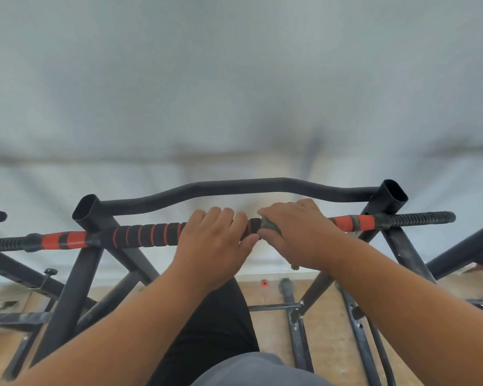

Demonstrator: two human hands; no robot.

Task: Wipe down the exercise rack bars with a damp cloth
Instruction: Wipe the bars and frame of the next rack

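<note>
A: Where's the cloth?

B: The damp grey-green cloth (269,224) is bunched on the horizontal bar with black-and-orange ribbed foam padding (148,234), near the bar's middle. The right hand (296,232) covers most of it; a bit shows at the fingers and a small end hangs below the hand.

A: And the grip of that hand?

B: Fingers curled down over the cloth and the bar, thumb underneath, so the cloth is pressed round the bar.

A: The other hand?

B: The left hand (215,240) sits just beside it, nearly touching. Its fingers wrap over the padded section and hold the bar bare, no cloth under them.

A: What's the rest of the rack like?

B: Behind the padded bar runs a curved black metal crossbar (234,188), joined at each end to an open-topped black upright tube (87,210). The second tube (393,193) stands on the right. Beyond the uprights the padded bar ends in orange tape and black ribbed handles (424,218). Black angled legs (76,288) spread down to a light wooden floor (324,330).

A: Anything on the floor?

B: A small red object (264,283), too small to tell what. A pale wall (234,79) fills the upper view.
</note>
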